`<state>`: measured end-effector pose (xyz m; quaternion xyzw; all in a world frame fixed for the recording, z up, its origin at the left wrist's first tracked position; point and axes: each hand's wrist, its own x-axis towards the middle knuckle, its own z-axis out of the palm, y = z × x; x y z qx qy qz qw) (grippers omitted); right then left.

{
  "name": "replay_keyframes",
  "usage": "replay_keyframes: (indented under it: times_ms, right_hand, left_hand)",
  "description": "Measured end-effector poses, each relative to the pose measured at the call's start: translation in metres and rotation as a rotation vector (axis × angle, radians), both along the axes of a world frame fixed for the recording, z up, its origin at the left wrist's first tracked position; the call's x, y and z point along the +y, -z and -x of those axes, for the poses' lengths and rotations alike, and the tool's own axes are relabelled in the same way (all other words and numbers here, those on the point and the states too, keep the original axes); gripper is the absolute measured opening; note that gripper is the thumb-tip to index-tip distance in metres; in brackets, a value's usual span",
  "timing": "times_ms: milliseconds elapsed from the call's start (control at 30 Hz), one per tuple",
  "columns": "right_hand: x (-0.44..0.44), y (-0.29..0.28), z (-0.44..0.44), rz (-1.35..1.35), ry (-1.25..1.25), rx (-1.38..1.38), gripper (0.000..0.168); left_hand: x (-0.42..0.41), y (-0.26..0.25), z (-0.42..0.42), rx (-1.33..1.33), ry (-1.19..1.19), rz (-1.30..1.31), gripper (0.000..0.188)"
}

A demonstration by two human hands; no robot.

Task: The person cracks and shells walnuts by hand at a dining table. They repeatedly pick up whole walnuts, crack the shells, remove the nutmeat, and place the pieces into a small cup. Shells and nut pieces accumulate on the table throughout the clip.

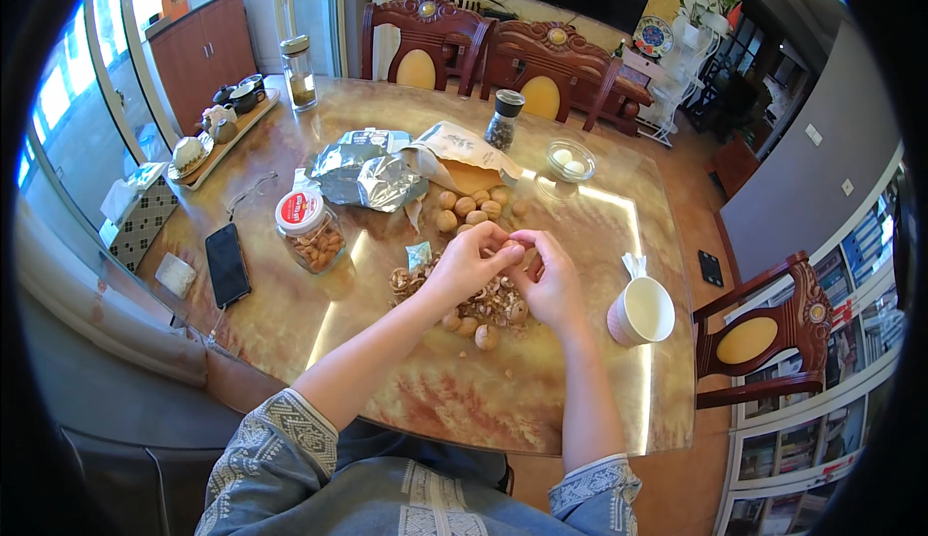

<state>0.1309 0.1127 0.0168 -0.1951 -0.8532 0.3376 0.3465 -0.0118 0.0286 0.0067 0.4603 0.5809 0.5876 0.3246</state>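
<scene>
Above the middle of the table, my left hand [471, 259] and my right hand [549, 275] meet at the fingertips around a small walnut piece [512, 244]. Fingers cover most of it, so whether it is whole or cracked is hidden. Below them spreads a heap of broken walnut shells [495, 302]. Several whole walnuts [486, 336] lie at the heap's near edge. Beyond my hands sits a group of more whole walnuts [477, 205], partly behind my fingers. A small light-blue packet [418, 255] lies at the heap's left side.
Left stand a jar of almonds [312, 235] and a phone [228, 266]. A silver foil bag [370, 177], an open paper bag [464, 152], a grinder [504, 119] and a glass bowl with eggs [570, 162] are farther back. A paper cup [641, 311] stands at right.
</scene>
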Motion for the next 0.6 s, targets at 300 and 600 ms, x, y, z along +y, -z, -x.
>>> replay_keyframes:
  times_ms: [300, 600]
  right_hand:
    - [0.037, -0.003, 0.006, 1.563, 0.127, 0.961, 0.016]
    - [0.027, -0.009, 0.032, 1.016, -0.209, 0.474, 0.010]
  left_hand:
    - [-0.018, 0.014, 0.010, -0.707, 0.228, -0.052, 0.036]
    - [-0.031, 0.017, 0.018, -0.734, 0.124, -0.144, 0.030]
